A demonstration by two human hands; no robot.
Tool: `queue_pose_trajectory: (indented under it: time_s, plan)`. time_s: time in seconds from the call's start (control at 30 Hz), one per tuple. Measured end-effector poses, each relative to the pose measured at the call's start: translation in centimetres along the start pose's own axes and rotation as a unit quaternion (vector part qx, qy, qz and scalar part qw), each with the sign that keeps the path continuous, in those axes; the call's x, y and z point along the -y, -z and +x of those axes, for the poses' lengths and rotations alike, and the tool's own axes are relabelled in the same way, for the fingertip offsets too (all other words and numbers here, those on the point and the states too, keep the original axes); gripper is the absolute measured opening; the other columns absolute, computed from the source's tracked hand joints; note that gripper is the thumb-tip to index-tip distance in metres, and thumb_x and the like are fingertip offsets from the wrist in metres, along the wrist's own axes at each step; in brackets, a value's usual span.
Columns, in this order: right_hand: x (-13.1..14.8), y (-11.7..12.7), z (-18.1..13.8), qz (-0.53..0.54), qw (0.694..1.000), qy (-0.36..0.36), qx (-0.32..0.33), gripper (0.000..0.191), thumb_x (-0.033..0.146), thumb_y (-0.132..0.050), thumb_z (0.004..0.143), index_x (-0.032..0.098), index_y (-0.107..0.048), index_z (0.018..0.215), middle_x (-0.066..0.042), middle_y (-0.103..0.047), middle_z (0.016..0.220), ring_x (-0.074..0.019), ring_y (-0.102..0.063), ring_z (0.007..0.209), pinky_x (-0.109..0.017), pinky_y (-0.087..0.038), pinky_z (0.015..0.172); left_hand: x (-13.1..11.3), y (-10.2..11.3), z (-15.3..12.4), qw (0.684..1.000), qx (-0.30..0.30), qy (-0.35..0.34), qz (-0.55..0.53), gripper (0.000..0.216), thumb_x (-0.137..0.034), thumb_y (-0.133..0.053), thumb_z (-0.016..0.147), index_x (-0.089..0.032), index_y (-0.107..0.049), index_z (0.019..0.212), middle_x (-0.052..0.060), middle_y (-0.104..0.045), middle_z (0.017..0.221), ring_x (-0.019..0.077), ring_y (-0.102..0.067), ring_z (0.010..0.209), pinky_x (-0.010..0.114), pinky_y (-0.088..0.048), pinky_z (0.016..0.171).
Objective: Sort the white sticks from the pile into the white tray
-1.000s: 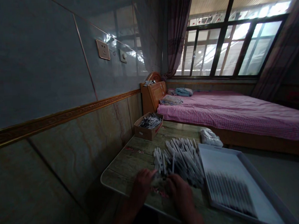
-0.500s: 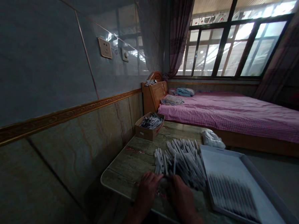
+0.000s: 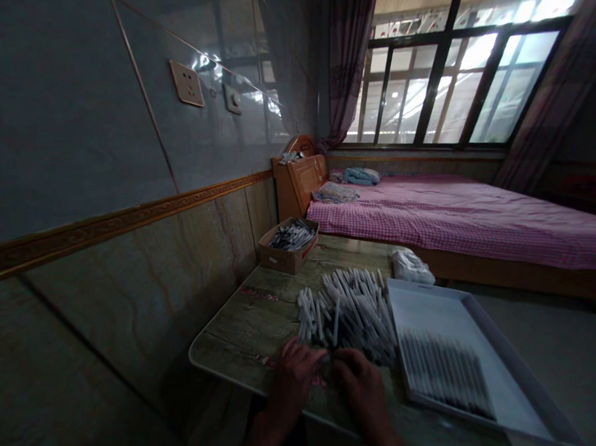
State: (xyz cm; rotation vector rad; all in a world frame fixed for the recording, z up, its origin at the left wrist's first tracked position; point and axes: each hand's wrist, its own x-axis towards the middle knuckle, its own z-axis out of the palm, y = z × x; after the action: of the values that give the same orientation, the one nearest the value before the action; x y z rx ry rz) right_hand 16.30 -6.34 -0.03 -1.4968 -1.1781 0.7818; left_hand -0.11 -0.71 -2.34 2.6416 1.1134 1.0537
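Observation:
A heap of white plastic sticks (image 3: 347,317) lies loose on a wood-patterned folding table (image 3: 243,326). My left hand (image 3: 297,376) and my right hand (image 3: 360,387) sit close together at the heap's near edge, fingers curled inward. Whatever lies between their fingertips is too small and dark to make out. To the right, a shallow white tray (image 3: 445,308) holds a row of sticks (image 3: 446,375) laid side by side, blurred in the picture.
A cardboard box (image 3: 288,245) of dark-tipped sticks stands at the table's far end, with a white plastic bag (image 3: 413,267) nearby. A tiled wall runs along the left. A bed with a pink checked sheet (image 3: 452,221) lies beyond the table.
The whole view has shifted slightly left and upward. My hands stay at the heap's near edge, closer together than a second ago.

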Motion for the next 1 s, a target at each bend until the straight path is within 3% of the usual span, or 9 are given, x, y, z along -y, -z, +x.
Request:
queue_pose_trajectory:
  time_s: [0.27,0.5,0.8,1.0]
  plan:
    - [-0.3,0.1,-0.1,-0.012,1.0,0.007,-0.022,0.022,0.032,-0.053,0.078,0.025,-0.073,0.085,0.0,-0.076,0.083,-0.018,-0.07,0.079,-0.024,-0.053,0.071,-0.4,0.7,0.2,1.0,0.004,0.004,0.019,0.029,-0.013,-0.056,0.091,-0.029,-0.068,0.112,-0.001,-0.073,0.085,0.0192,-0.069,0.084,0.049,-0.048,0.1]
    - [-0.6,-0.3,-0.1,-0.035,0.998,0.044,-0.006,0.022,0.027,-0.052,0.08,0.025,-0.073,0.086,-0.001,-0.076,0.085,-0.0172,-0.07,0.08,-0.024,-0.054,0.072,0.1,0.1,0.1,1.0,0.006,-0.008,0.022,0.027,-0.014,-0.054,0.092,-0.028,-0.068,0.11,-0.001,-0.074,0.085,0.0189,-0.069,0.082,0.048,-0.049,0.099]
    - [0.3,0.1,-0.2,0.0,0.999,0.033,0.008,0.022,0.031,-0.054,0.077,0.025,-0.074,0.083,-0.001,-0.076,0.083,-0.0177,-0.069,0.078,-0.025,-0.053,0.07,-0.2,0.5,0.2,1.0,0.02,-0.006,0.015,0.026,-0.012,-0.054,0.092,-0.027,-0.067,0.109,-0.001,-0.074,0.084,0.0183,-0.069,0.081,0.05,-0.047,0.1]
    - [0.2,-0.1,-0.2,-0.037,0.998,0.054,0.005,0.021,0.03,-0.051,0.08,0.025,-0.072,0.08,-0.002,-0.074,0.083,-0.0176,-0.068,0.079,-0.025,-0.051,0.074,-0.3,0.5,0.1,1.0,0.013,0.001,0.006,0.034,-0.005,-0.053,0.089,-0.029,-0.068,0.109,-0.002,-0.075,0.088,0.0181,-0.07,0.085,0.05,-0.047,0.101]
